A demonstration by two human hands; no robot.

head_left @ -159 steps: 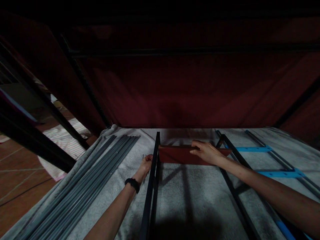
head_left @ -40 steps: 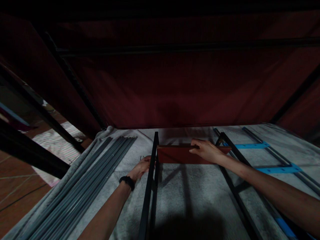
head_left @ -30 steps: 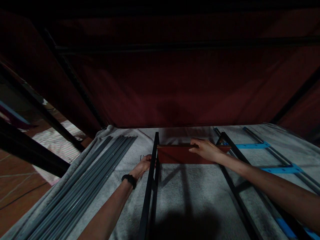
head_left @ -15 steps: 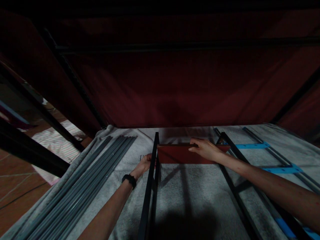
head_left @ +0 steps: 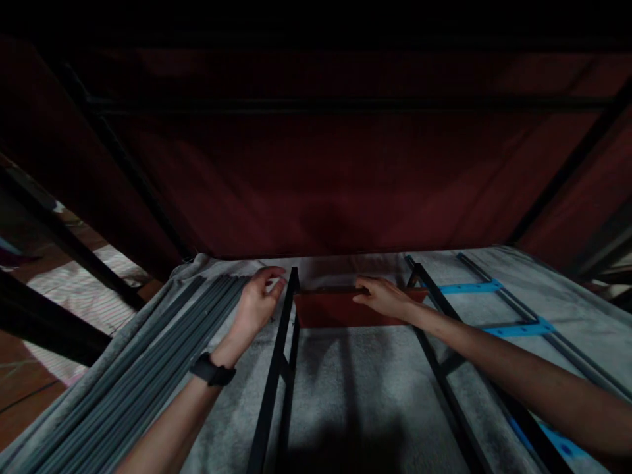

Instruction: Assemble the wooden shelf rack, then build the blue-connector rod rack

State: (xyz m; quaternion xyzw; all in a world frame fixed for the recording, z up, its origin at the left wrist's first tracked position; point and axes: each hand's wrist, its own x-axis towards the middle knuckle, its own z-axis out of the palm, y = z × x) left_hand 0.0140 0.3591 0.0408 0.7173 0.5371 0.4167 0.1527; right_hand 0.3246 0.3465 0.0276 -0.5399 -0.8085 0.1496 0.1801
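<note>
Dark red fabric (head_left: 326, 191) hangs across the back of a dim space, with a black pole (head_left: 345, 105) running horizontally in front of it and a grey blanket (head_left: 355, 382) spread below. The person's right hand (head_left: 382, 296) grasps the top edge of a red-brown board (head_left: 326, 311), fingers bent over it. The left hand (head_left: 257, 301) is raised just beside the upper end of a black bar (head_left: 271, 388), its fingers and thumb curved toward each other; whether they pinch something small cannot be told. A black band (head_left: 213, 370) circles the left wrist.

The board stands on edge between that bar and the right side (head_left: 446, 388) of the black frame, near the frame's far end. Left of the left hand, grey rods (head_left: 148, 362) lie in a bundle along the blanket. Well to the right, blue crosspieces (head_left: 471, 288) join dark rails lying flat. Beyond the blanket's left edge, a striped cloth (head_left: 89, 293) lies on a reddish floor (head_left: 24, 375).
</note>
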